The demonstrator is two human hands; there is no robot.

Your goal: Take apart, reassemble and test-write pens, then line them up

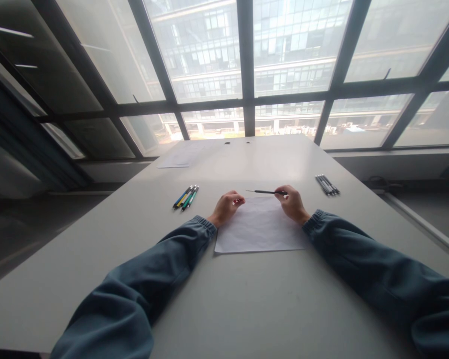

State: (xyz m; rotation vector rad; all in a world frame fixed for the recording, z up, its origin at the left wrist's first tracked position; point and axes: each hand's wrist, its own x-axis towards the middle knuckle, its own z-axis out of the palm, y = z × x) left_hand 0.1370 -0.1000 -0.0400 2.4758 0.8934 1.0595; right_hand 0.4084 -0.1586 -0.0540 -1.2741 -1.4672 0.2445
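My right hand (pixel 292 203) grips a slim black pen (pixel 264 192) near one end, above the far right part of a white paper sheet (pixel 260 232). The pen lies nearly level and points left; a thin, pale-tipped rod sticks out of its left end. My left hand (pixel 226 207) is closed in a pinch over the sheet's far left corner, a short gap from the rod's tip. Whatever its fingertips hold, if anything, is too small to make out. The sheet lies flat, slightly creased, between my forearms.
Several pens with blue, yellow and green parts (pixel 186 197) lie left of my left hand. Several grey-and-black pens (pixel 327 184) lie in a row to the right. Another paper (pixel 175 158) rests at the far left of the white table (pixel 232 299). Large windows stand beyond.
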